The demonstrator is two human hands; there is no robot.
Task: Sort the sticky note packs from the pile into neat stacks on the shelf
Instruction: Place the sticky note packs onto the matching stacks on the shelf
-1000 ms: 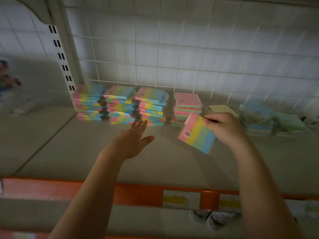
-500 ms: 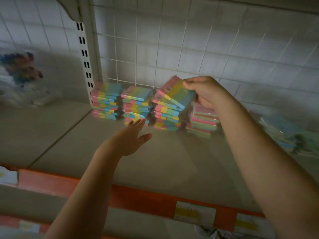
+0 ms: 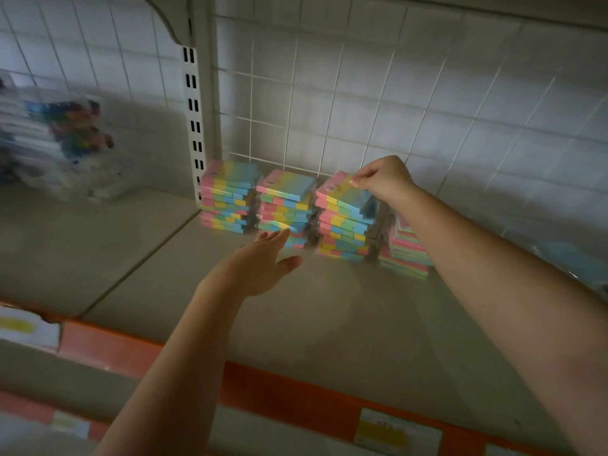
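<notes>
**Right hand sets a rainbow pack on the third stack**

The right hand [image 3: 383,181] pinches the far edge of a striped sticky note pack [image 3: 345,194], thumb and fingertips clamped on it, and the pack lies tilted on top of the third stack [image 3: 343,230] from the left. Two more stacks of the same striped packs stand in a row at its 9 o'clock: the middle stack [image 3: 286,209] just beside it and the left stack [image 3: 228,199] against the slotted upright [image 3: 194,126]. At the third stack's 3 o'clock, partly hidden behind the right forearm, sits a lower pink-topped stack [image 3: 408,255].

The left hand [image 3: 263,264] reaches in flat, fingers straight and together, thumb spread to the side, holding nothing. Its fingertips lie at the foot of the middle stack; whether they touch it cannot be told.

All stacks stand at the back of the grey shelf [image 3: 329,324], against the wire grid [image 3: 329,103]. An orange rail [image 3: 138,350] with price labels runs along the front edge. Blurred coloured goods [image 3: 75,133] sit at 9 o'clock beyond the upright.
</notes>
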